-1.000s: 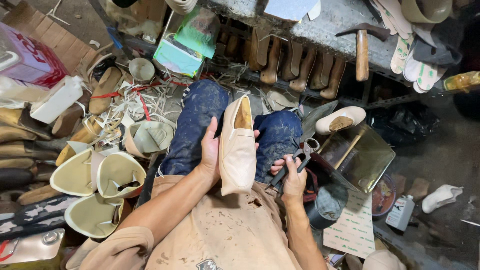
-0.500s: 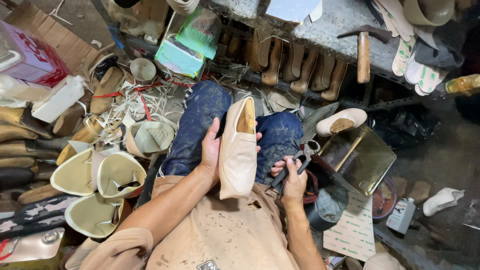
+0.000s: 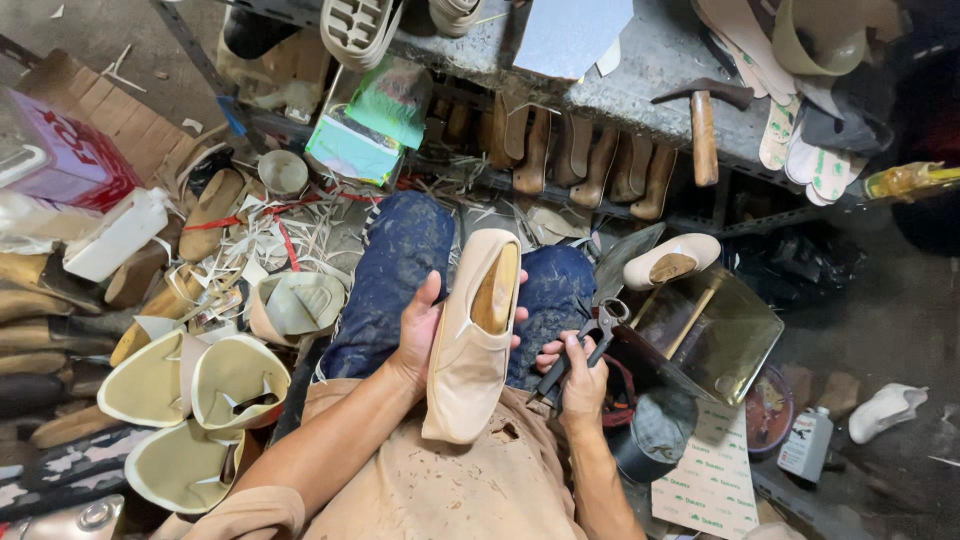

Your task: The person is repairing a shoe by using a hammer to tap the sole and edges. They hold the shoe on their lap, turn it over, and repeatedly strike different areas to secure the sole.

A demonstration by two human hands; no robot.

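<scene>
My left hand point(image 3: 418, 335) grips a beige leather shoe upper point(image 3: 468, 350) stretched on a wooden last, holding it upright over my lap between my blue-jeaned knees. The last's wood shows through the shoe's opening. My right hand point(image 3: 577, 372) sits just to the shoe's right and is closed around dark metal pincers point(image 3: 585, 348), whose jaws point up and away from the shoe. My apron is tan and stained.
Several unfinished beige shoe uppers point(image 3: 190, 385) lie on the floor at my left among leather scraps. A hammer point(image 3: 703, 125) rests on the grey bench ahead, above a row of wooden lasts point(image 3: 590, 165). Another lasted shoe point(image 3: 670, 260) and a metal tray point(image 3: 715, 335) stand at my right.
</scene>
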